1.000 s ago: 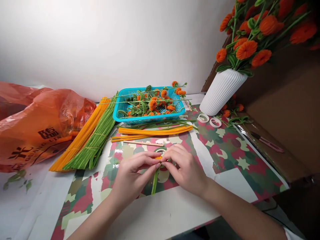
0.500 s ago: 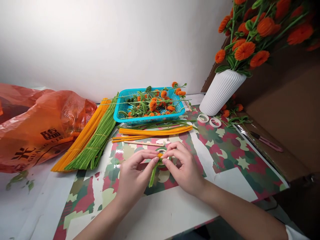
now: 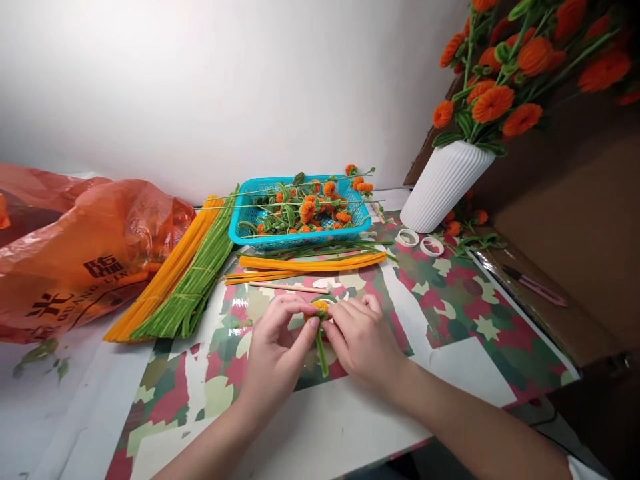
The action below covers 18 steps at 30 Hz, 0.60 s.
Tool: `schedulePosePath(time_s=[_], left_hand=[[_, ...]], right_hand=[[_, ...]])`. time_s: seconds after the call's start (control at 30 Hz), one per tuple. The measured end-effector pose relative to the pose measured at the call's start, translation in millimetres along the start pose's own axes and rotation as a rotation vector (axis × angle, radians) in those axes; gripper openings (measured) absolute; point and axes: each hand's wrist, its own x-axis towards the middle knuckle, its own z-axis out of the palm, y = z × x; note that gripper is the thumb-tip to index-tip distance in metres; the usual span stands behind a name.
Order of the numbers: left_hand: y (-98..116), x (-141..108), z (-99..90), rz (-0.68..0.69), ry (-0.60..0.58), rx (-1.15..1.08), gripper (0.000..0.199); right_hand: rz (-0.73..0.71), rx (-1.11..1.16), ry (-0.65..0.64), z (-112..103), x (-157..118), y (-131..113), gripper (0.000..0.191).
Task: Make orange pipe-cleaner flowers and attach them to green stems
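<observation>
My left hand [image 3: 277,347] and right hand [image 3: 363,340] pinch a small yellow flower [image 3: 320,308] between them, above the table [image 3: 335,427]; its green stem [image 3: 323,353] hangs below the fingertips. A ring [image 3: 327,301] lies behind the flower, partly hidden by it and my fingers. Beyond: stick [image 3: 289,287], yellow strips [image 3: 313,264], then blue basket [image 3: 300,239] of orange flowers. To the left, two bundles [image 3: 185,280] beside an orange bag [image 3: 90,260]; to the right, white vase [image 3: 445,187], tilted, near two more rings [image 3: 431,247].
</observation>
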Motion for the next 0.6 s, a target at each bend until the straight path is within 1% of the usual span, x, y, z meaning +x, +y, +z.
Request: schedulePosePath(time_s=[0.07, 0.2, 0.27, 0.4, 0.47, 0.5, 0.57, 0.6], left_hand=[[-0.5, 0.0, 0.1, 0.052, -0.036, 0.041, 0.013], [0.0, 0.1, 1.1, 0.070, -0.057, 0.066, 0.018], [2.1, -0.5, 1.8, 0.094, -0.054, 0.078, 0.019], [6.8, -1.8, 1.8, 0.138, -0.053, 0.098, 0.020], [7.6, -1.5, 0.9, 0.127, -0.052, 0.081, 0.019], [7.4, -1.1, 0.4, 0.112, -0.049, 0.058, 0.017], [6.2, -0.3, -0.4, 0.036, -0.042, -0.029, 0.015], [5.3, 0.0, -0.6, -0.029, -0.038, -0.099, 0.015]], right_hand=[[-0.005, 0.032, -0.015, -1.4, 0.2, 0.6, 0.027], [0.053, 0.207, -0.026, -3.1, 0.9, -0.2, 0.028], [0.062, 0.295, 0.006, -1.0, 1.1, -0.1, 0.028], [0.028, 0.404, 0.082, 5.6, 2.0, 2.8, 0.029], [0.025, 0.450, 0.082, 6.1, 3.3, 4.8, 0.030], [0.037, 0.487, 0.060, 5.2, 4.1, 5.7, 0.030], [0.113, 0.601, -0.016, 2.2, 5.7, 6.8, 0.031], [0.177, 0.676, -0.055, 0.5, 6.3, 7.1, 0.032]])
